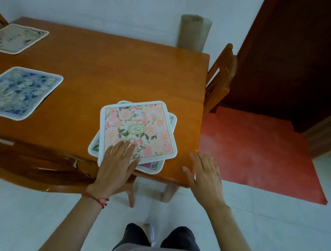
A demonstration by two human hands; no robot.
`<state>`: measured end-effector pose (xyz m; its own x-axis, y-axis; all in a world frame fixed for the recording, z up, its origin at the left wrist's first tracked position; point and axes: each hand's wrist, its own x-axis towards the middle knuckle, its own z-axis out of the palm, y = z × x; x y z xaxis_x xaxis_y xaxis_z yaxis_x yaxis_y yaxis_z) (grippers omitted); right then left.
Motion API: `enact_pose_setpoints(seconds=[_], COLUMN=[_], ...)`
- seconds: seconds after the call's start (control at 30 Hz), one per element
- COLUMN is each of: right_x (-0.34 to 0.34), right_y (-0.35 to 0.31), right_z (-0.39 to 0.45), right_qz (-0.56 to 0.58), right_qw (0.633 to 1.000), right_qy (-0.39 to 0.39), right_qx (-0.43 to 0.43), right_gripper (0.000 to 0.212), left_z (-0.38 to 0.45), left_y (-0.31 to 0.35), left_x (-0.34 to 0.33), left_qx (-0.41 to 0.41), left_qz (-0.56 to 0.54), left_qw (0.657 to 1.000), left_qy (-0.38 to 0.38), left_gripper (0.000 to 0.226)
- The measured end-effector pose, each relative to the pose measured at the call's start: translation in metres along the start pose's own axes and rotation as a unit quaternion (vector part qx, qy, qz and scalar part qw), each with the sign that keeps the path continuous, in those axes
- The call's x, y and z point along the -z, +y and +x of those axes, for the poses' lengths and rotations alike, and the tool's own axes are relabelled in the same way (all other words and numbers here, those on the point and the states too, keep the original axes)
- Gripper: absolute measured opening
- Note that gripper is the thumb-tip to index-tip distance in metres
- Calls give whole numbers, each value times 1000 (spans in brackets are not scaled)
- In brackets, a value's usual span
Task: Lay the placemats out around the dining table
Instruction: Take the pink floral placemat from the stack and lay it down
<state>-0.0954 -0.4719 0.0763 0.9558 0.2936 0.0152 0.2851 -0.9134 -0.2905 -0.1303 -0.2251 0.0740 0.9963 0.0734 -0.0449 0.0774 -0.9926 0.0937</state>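
- Head view: your left hand [116, 167] lies flat on the near edge of the pink floral placemat [138, 130], fingers [121, 148] straight and pressing, not grasping.
- That mat tops a skewed stack [153, 166] at the near right corner of the wooden surface [116, 69]; at least one more mat shows beneath it.
- Your right hand [206, 175] hovers just right of the stack, by the surface's corner, fingers released and holding nothing.
- Left of the stack, a blue floral placemat [22, 93] is laid out; beyond it, a pale one [16, 38].
- You look partway: two placed, the stack left to distribute.
- A chair [221, 74] stands right of the stack.
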Motion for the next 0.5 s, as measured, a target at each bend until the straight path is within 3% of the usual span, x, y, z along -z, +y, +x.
enact_pose_setpoints(seconds=[0.5], right_x=[-7], right_y=[17], right_z=[97], right_qz=[-16], right_qw=[997], right_qy=[-46], right_qx=[52], right_gripper=[57], left_z=[54], left_y=[-29], left_x=[-16], left_qx=[82], left_qz=[-21], left_qw=[996], left_qy=[-9], left_gripper=[43])
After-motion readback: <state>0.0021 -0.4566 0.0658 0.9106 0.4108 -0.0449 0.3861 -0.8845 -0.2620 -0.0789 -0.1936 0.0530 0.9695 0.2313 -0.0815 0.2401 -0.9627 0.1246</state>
